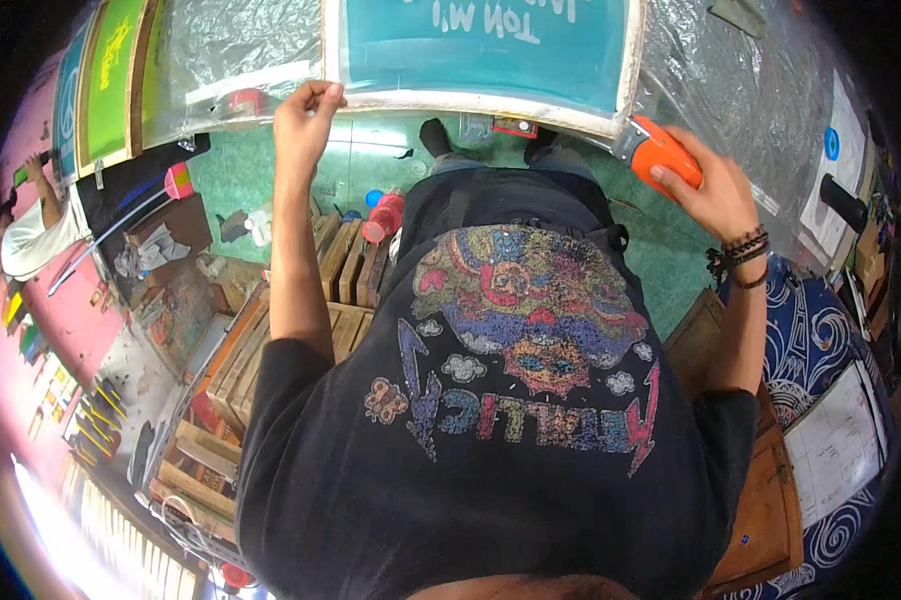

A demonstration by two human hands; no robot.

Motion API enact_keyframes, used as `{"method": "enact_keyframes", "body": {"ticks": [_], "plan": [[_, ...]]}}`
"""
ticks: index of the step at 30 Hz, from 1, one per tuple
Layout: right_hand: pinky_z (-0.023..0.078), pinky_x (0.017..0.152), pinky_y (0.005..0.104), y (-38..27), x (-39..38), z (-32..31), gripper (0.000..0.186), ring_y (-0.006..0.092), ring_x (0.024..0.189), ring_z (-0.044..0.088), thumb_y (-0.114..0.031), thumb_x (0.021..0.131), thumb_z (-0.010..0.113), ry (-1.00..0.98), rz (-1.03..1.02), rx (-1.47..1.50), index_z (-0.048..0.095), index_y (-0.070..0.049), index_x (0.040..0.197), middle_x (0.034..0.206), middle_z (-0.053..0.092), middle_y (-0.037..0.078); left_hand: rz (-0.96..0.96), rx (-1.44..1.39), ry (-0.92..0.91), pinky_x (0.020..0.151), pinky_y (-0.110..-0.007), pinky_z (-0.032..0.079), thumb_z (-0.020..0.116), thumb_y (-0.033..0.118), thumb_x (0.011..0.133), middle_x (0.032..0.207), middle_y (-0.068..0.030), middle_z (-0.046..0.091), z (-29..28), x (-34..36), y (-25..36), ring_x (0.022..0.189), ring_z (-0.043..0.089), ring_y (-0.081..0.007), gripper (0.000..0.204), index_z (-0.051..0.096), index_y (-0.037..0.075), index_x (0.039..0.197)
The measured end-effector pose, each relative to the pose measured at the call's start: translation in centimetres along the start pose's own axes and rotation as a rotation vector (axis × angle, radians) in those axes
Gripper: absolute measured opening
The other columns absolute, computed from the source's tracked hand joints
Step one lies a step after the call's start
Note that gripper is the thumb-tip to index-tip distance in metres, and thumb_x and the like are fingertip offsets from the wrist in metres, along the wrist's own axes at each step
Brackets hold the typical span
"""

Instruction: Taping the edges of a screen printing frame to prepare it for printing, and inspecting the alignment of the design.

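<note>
A silk-screen frame (631,60) with teal mesh and pale lettering lies in front of me on a plastic-covered table. My left hand (306,118) is at its near left corner, thumb and forefinger pinched together; what is between them is too small to make out. In my right hand (716,185) is an orange tape dispenser (661,158) with a grey metal front. Its front end is at the frame's near right corner. A glossy pale strip runs along the frame's near edge, between the two hands.
Clear plastic sheeting (241,45) covers the table on both sides. A yellow-green screen frame (109,75) stands at the left edge. Wooden frames (316,330) are stacked beside me, near a pink bottle (383,218) on the green floor. Another person's sleeve (33,240) shows at far left.
</note>
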State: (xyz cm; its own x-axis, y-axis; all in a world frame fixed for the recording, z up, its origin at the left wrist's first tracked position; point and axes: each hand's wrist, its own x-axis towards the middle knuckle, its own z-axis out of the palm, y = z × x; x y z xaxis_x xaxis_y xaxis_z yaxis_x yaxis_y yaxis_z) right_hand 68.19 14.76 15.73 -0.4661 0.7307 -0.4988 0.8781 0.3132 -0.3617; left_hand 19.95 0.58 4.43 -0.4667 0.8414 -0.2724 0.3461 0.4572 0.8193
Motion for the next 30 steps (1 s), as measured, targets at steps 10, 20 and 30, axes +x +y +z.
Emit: {"method": "enact_keyframes", "body": {"ticks": [10,20,30], "plan": [[0.054,0.090,0.0475,3.4,3.5,-2.7,0.063,0.0406,0.104,0.069,-0.062,0.088,0.064,-0.067,0.130,-0.263,0.068,-0.016,0.131,0.113,0.073,0.018,-0.074,0.072,-0.016,0.071,-0.025,0.048,0.070,0.023,0.097,0.085,-0.0049,0.074,-2.6,4.6,-6.9,0.077,0.062,-0.0075,0.027,0.072,-0.003,0.101],[0.058,0.087,0.0487,4.8,7.3,-5.7,0.049,0.0395,0.103,0.072,-0.048,0.090,0.056,0.041,0.575,-0.594,0.078,-0.008,0.108,0.111,0.074,0.021,1.099,0.263,0.265,0.071,-0.033,0.047,0.079,-0.008,0.064,0.078,0.0008,0.069,1.7,-7.3,24.0,0.075,0.056,-0.0241,0.029,0.071,0.011,0.085],[0.056,0.080,0.0544,21.5,14.4,-0.8,0.060,0.0441,0.097,0.073,-0.056,0.093,0.059,0.732,0.811,-0.323,0.054,-0.009,0.129,0.098,0.075,0.024,1.577,0.840,0.094,0.083,-0.033,0.055,0.075,-0.009,0.084,0.096,-0.0138,0.073,-8.8,-3.4,36.6,0.092,0.071,-0.0265,0.020,0.068,-0.005,0.103]]}}
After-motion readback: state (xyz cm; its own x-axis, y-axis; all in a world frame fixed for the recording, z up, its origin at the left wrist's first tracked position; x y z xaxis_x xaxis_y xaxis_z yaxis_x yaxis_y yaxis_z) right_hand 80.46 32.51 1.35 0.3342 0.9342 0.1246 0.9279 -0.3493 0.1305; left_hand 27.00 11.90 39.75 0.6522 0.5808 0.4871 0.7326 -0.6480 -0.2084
